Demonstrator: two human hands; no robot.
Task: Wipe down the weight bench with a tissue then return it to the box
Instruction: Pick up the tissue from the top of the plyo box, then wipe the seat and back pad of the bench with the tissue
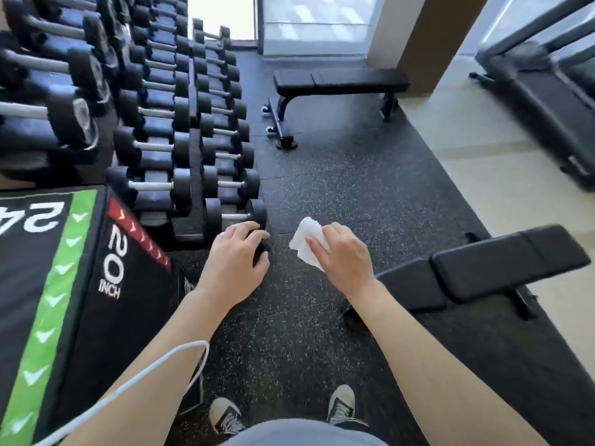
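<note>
1. Head view: the right hand (346, 252) pinches a white tissue (307, 241), fingers curled over its near edge, thumb side toward the middle of the frame.
2. The tissue is crumpled and folded; its long axis runs from upper right to lower left of the hand, with the loose end sticking up and away from the person, held in the air above the speckled rubber floor (338, 175).
3. The left hand (236, 255) hovers just beside it, holding nothing, with fingers loosely curled and palm down, over the near end of the dumbbell rack (193, 123).
4. Right of the right wrist stands the nearer weight bench (502, 265), black and padded; its long axis runs from near the wrist out toward the right edge, and the far pad is tilted up.
5. A second weight bench (341, 79), flat, sits well apart at the far end of the floor, its length lying left to right.
6. At the left stands a black plyo box (106, 284) with a green stripe and the numbers 20 and 24.
7. A white cable (154, 365) loops over the left forearm.
8. Two dark sneakers (225, 416) stand on the floor at the bottom.
9. A treadmill (547, 91) stands at the upper right.
</note>
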